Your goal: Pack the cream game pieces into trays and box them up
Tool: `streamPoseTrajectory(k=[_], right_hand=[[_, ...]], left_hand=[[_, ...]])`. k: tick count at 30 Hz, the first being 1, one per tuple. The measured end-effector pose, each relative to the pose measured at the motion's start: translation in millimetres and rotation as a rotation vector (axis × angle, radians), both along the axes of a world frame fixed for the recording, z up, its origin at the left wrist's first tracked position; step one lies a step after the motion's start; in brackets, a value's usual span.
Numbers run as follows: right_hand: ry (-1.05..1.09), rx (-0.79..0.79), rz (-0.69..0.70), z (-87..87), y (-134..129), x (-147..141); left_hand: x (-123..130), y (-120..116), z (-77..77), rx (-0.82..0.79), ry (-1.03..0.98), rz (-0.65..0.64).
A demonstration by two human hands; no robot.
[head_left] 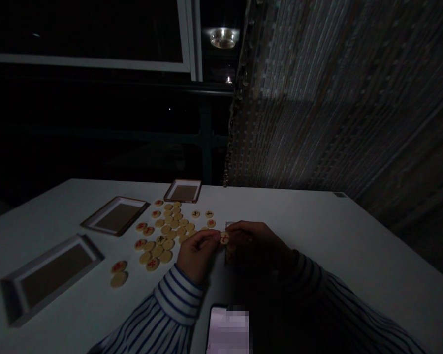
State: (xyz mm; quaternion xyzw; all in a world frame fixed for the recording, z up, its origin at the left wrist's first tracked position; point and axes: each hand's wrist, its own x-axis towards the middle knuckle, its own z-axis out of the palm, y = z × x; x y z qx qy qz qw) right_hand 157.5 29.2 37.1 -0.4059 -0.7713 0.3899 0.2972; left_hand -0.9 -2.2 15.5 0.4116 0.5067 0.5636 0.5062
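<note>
In from the desk's (317, 216) far edge, the left hand (195, 253) pinches a disc (225, 238), best held lightly; the right hand's (260, 241) fingers are too shadowed to tell.

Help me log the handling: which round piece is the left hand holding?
The red-marked piece pinched in the left hand; the scattered pieces to its left lie on the table.

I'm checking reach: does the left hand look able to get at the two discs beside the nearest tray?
Probably yes: only low discs and tabletop lie between the two discs and the left hand. It is pinching a red-marked disc, though, which might need releasing first.
</note>
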Motion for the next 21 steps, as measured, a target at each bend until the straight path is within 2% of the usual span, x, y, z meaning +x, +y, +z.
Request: streamPoseTrajectory(k=[8,13,21], right_hand=[[0.039,-0.015,0.028,-1.3,2.0,0.9],[0.016,-0.015,-0.001,-0.5,0.4,1.9],[0.066,-0.086,0.031,3.2,-3.9,0.2]], left_hand=[[1.5,0.2,0.9,-0.011,-0.077,-0.020],[5.1,-1.9,1.1,0.012,-0.048,-0.050],[4.9,-0.9,-3.9,0.065,0.044,-0.049]])
